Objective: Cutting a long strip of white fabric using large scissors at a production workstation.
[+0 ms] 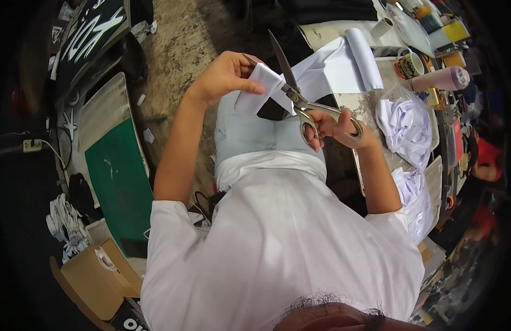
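My left hand (228,77) pinches a folded end of smooth white cloth (261,91) between thumb and fingers, above my lap. In my right hand (339,128) is a large pair of metal scissors (295,98), fingers and thumb through the handle loops. Its blades stand wide apart: one points up and away, while the other runs toward my left hand, mostly hidden by the cloth. What looks like that blade's tip shows by my left fingers. Beyond the scissors, more white cloth spreads to a roll (364,59) on the right-hand table.
Clear bags of white cloth pieces (404,124) lie on the right-hand table (352,102), near a patterned mug (410,64) and a pale cylindrical bottle (440,80). On the left stand a green-topped board (120,182) and an opened cardboard box (101,278). Scraps dot the floor (170,55).
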`<state>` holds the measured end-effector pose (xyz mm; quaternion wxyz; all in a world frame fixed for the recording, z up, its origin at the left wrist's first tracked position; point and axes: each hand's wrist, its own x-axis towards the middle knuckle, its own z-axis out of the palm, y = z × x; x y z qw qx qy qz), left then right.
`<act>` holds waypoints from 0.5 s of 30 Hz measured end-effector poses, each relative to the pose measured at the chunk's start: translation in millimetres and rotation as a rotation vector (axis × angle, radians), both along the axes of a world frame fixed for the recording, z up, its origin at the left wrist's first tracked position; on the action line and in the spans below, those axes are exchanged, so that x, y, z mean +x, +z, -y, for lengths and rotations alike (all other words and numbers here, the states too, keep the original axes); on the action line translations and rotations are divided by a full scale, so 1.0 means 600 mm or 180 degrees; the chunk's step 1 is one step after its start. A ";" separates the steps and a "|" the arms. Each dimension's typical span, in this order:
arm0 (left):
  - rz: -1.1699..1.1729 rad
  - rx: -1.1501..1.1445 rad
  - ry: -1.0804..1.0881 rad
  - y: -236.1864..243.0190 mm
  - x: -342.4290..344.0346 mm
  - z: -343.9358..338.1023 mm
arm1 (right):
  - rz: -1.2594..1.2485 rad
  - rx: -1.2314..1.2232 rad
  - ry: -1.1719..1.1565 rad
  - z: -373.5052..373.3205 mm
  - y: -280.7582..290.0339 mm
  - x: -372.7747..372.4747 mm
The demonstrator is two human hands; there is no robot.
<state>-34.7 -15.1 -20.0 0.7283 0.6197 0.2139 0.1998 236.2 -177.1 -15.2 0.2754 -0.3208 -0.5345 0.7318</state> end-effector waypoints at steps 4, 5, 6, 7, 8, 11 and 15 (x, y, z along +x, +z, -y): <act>0.0114 0.0000 0.0076 -0.008 0.006 -0.004 | 0.0152 0.0112 -0.0001 -0.011 0.002 -0.001; 0.0105 -0.0018 0.0189 -0.008 0.008 -0.003 | 0.0113 0.0131 -0.0048 -0.014 -0.001 -0.002; 0.0112 -0.0026 0.0205 -0.012 0.008 -0.004 | 0.0077 0.0159 -0.0080 -0.018 0.000 -0.003; 0.0210 -0.0063 0.0217 -0.019 0.009 -0.004 | 0.0086 0.0150 -0.0065 -0.021 0.000 -0.003; 0.0307 -0.0100 0.0228 -0.023 0.009 -0.004 | 0.0009 0.0119 -0.0064 -0.024 0.001 -0.003; 0.0482 -0.0231 0.0313 -0.028 0.017 -0.002 | 0.0010 0.0066 -0.0070 -0.031 -0.001 -0.002; 0.0218 -0.0254 0.0368 -0.028 0.025 -0.004 | 0.0109 -0.0002 -0.0026 -0.037 -0.006 0.002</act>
